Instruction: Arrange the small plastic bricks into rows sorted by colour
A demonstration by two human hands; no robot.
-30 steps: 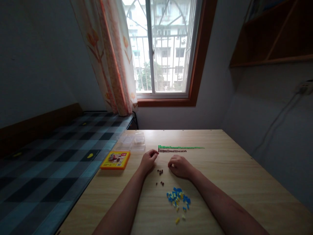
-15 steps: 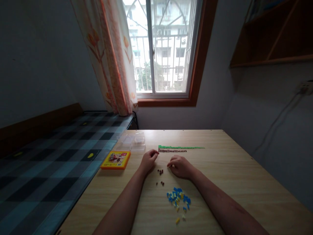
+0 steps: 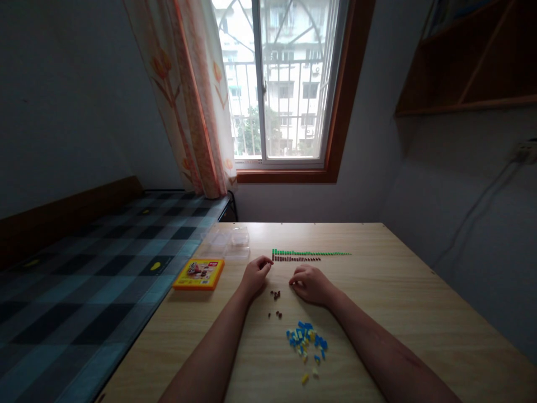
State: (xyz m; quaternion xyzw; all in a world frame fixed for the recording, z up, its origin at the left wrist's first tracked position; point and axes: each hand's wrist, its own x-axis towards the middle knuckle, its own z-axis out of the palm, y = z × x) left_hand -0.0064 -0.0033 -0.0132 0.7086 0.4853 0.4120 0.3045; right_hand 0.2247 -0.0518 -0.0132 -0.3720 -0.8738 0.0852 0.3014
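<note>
Dimly, left hand [image 3: 254,275], right hand [image 3: 308,284], grips clenched by brown bricks [image 3: 275,294], clear tray [image 3: 229,244] behind yellow box [image 3: 198,273]

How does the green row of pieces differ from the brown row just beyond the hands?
Colour: the green row is bright green, the brown row dark brown.
Length: the green row runs much farther right than the brown row.
Place: the green row lies farther off, the brown row nearer the left hand.
Both are straight lines of small pieces on the table, side by side, left ends roughly level.
</note>
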